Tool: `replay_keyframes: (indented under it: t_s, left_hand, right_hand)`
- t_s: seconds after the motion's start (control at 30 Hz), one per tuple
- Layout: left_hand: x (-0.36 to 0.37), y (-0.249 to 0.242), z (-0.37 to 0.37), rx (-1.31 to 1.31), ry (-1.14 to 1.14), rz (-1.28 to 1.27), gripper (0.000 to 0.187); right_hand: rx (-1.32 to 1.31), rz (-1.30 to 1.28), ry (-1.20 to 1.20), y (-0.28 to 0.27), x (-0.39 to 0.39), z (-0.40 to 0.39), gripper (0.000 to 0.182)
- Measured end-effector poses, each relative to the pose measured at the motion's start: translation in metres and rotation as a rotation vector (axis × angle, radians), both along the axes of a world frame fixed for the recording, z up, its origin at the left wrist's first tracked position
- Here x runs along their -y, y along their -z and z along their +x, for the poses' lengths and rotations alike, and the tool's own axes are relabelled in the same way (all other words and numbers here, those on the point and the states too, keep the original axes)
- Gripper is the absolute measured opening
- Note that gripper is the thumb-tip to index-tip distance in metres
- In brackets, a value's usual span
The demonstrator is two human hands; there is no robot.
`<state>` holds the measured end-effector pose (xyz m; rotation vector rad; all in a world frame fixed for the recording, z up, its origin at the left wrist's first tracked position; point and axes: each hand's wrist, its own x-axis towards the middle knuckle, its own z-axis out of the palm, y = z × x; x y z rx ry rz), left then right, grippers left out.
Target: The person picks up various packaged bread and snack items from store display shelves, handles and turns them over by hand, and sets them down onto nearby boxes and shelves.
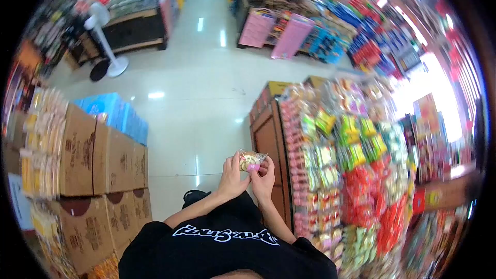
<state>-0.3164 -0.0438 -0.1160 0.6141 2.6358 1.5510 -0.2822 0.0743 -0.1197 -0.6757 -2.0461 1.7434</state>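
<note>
Between both hands, in front of my body, is a small clear packet of food (251, 161) with a pink label; it looks like a wrapped bun or pastry, but I cannot make out which. My left hand (233, 175) grips its left side, thumb toward the lower edge. On the right side, my right hand (264, 176) has its fingers closed around the packet too. Close by to the right stands a display (341, 175) heaped with packaged snacks in yellow, green, red and clear wrappers.
Stacked cardboard boxes (82, 155) and blue cartons (111, 111) stand on the left. A tiled floor aisle (191, 88) runs ahead. Farther off are a white pedestal fan (107, 41) and goods tables, with pink panels (292, 36) before the right one.
</note>
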Motion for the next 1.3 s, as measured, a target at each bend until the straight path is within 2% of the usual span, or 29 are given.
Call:
replay_keyframes:
  t_s: [0.17, 0.3, 0.33, 0.47, 0.63, 0.67, 0.87, 1.07, 1.3]
  left_hand:
    - [0.032, 0.008, -0.057, 0.078, -0.264, 0.017, 0.086]
    - [0.05, 0.011, -0.121, 0.078, -0.404, 0.032, 0.089]
    - [0.054, 0.012, -0.139, 0.012, -0.419, 0.0, 0.09]
    - [0.071, -0.005, -0.204, 0.077, -0.5, -0.067, 0.089]
    - [0.093, -0.001, -0.271, 0.044, -0.578, -0.116, 0.086]
    - [0.1, -0.002, -0.281, 0.054, -0.608, -0.127, 0.086]
    - [0.141, -0.006, -0.331, 0.142, -0.754, -0.079, 0.078]
    - [0.205, 0.01, -0.394, 0.162, -0.845, -0.039, 0.072]
    - [0.308, 0.02, -0.477, 0.135, -0.947, 0.048, 0.083]
  right_hand:
    - [0.079, 0.109, -0.302, 0.006, 0.024, -0.088, 0.064]
    - [0.058, 0.14, -0.441, -0.005, 0.047, -0.168, 0.063]
    - [0.032, 0.141, -0.463, -0.004, 0.052, -0.188, 0.064]
    - [0.042, 0.143, -0.587, -0.003, 0.064, -0.267, 0.066]
    - [-0.001, 0.212, -0.758, 0.01, 0.083, -0.348, 0.06]
    - [-0.026, 0.289, -0.811, 0.016, 0.087, -0.364, 0.058]
    - [0.044, 0.321, -1.011, 0.017, 0.134, -0.434, 0.06]
    - [-0.014, 0.394, -1.129, 0.021, 0.203, -0.511, 0.056]
    - [-0.023, 0.467, -1.164, 0.001, 0.317, -0.598, 0.053]
